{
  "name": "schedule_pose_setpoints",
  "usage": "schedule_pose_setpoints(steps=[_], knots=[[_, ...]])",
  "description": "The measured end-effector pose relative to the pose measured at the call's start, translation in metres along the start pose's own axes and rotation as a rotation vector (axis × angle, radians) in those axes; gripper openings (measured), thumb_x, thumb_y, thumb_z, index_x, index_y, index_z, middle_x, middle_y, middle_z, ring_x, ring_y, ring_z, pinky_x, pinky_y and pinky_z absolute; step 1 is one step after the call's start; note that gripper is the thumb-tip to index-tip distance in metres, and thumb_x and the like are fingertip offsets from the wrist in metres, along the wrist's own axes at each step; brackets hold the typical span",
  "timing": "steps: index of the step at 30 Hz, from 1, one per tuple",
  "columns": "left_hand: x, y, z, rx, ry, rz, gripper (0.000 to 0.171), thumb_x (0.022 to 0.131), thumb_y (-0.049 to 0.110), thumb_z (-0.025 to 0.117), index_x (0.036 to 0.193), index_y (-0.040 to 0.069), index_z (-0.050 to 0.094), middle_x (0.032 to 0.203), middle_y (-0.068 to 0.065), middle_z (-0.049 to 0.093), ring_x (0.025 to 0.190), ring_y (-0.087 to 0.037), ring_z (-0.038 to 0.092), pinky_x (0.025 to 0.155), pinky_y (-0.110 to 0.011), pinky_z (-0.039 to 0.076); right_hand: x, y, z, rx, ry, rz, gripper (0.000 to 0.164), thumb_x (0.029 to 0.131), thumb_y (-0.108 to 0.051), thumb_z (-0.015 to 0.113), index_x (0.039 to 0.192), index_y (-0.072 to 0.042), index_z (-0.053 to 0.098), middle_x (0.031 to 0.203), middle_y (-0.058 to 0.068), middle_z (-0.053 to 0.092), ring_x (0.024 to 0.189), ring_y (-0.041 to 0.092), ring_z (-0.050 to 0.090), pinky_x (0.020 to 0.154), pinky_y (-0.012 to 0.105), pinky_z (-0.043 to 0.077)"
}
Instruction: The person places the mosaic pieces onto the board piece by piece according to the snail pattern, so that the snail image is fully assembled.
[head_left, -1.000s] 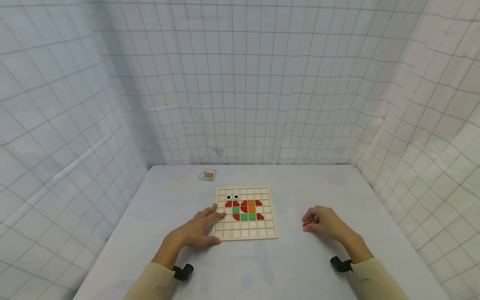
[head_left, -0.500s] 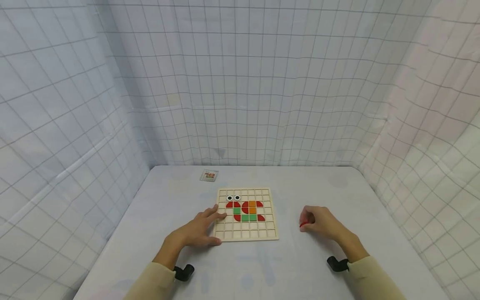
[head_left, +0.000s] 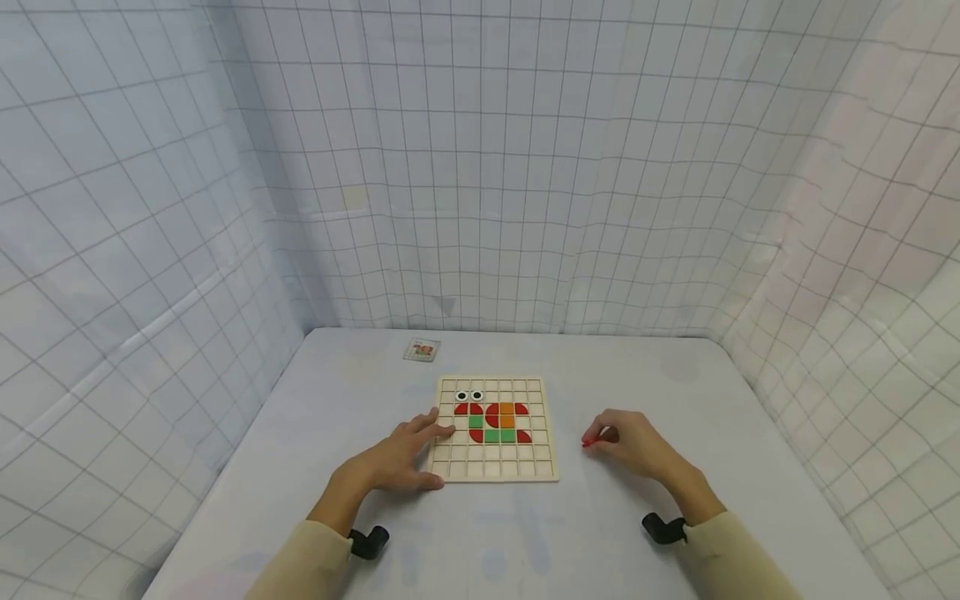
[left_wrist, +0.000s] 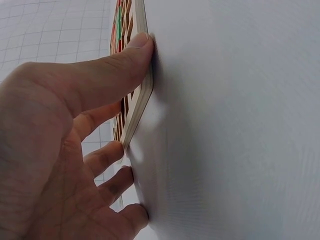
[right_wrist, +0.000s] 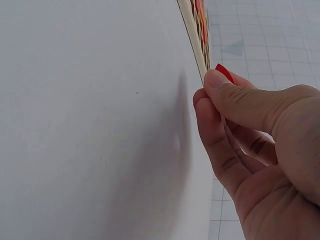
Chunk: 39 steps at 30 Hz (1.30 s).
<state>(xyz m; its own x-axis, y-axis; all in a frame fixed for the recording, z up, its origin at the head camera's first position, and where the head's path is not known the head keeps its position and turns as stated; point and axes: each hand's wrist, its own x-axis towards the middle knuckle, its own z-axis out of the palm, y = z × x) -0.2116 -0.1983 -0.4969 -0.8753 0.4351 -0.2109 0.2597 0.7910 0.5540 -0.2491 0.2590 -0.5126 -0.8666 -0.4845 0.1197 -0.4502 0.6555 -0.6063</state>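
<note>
A wooden grid board (head_left: 495, 468) lies on the table, bearing red quarter-round tiles, green squares (head_left: 492, 436), orange squares (head_left: 507, 415) and two eye tiles (head_left: 477, 396). My left hand (head_left: 397, 460) rests spread at the board's front left corner. Its thumb (left_wrist: 135, 52) touches the front edge, while the index finger reaches over the left rim. To the right of the board, my right hand (head_left: 632, 442) pinches a small red tile (right_wrist: 225, 73) between thumb and fingers. Most of that tile is hidden by the fingertips.
Behind the board, toward the back left, lies a small picture card (head_left: 422, 349) with a coloured figure on a grid. White grid-patterned curtains (head_left: 495, 167) close off the back and both sides of the white table (head_left: 480, 542).
My right hand has moved left toward the board, carrying the red tile. My left hand stays at the board's corner, and the tiles on the board look the same.
</note>
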Motion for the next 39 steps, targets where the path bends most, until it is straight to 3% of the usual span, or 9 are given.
schedule_pose_setpoints(steps=[9, 19, 31, 39], knots=[[0.000, -0.001, 0.000, 0.004, -0.005, 0.007, 0.089, 0.098, 0.039, 0.094, 0.174, 0.021, 0.054, 0.195, -0.020, 0.025, 0.175, -0.057, 0.031, 0.134, -0.081, 0.037, 0.015, -0.008, 0.010, 0.024, 0.013, -0.032, 0.012, 0.103, -0.010, 0.089, 0.112, -0.017, 0.089, 0.114, -0.004, 0.087, 0.109, 0.017, 0.084, 0.100, 0.035, 0.070], [0.004, -0.005, 0.001, 0.007, -0.006, 0.001, 0.089, 0.097, 0.038, 0.095, 0.174, 0.021, 0.054, 0.194, -0.021, 0.025, 0.175, -0.057, 0.030, 0.135, -0.080, 0.037, 0.036, -0.014, 0.023, 0.033, 0.017, -0.060, 0.011, 0.104, -0.010, 0.088, 0.113, -0.016, 0.091, 0.109, -0.007, 0.087, 0.103, 0.006, 0.078, 0.096, 0.027, 0.066], [0.003, -0.005, 0.001, 0.001, -0.008, -0.006, 0.089, 0.096, 0.038, 0.095, 0.173, 0.021, 0.055, 0.195, -0.019, 0.026, 0.175, -0.056, 0.031, 0.134, -0.080, 0.038, 0.057, -0.022, 0.034, 0.098, 0.013, -0.025, 0.011, 0.099, -0.014, 0.093, 0.108, -0.019, 0.091, 0.111, -0.007, 0.086, 0.105, 0.007, 0.077, 0.098, 0.023, 0.065], [0.005, -0.005, 0.003, 0.009, -0.008, -0.014, 0.090, 0.096, 0.041, 0.095, 0.174, 0.024, 0.055, 0.195, -0.018, 0.026, 0.175, -0.055, 0.032, 0.134, -0.079, 0.039, 0.072, -0.029, 0.041, 0.101, 0.000, -0.059, 0.008, 0.104, -0.012, 0.089, 0.110, -0.015, 0.092, 0.113, -0.003, 0.084, 0.106, 0.010, 0.075, 0.096, 0.025, 0.065]])
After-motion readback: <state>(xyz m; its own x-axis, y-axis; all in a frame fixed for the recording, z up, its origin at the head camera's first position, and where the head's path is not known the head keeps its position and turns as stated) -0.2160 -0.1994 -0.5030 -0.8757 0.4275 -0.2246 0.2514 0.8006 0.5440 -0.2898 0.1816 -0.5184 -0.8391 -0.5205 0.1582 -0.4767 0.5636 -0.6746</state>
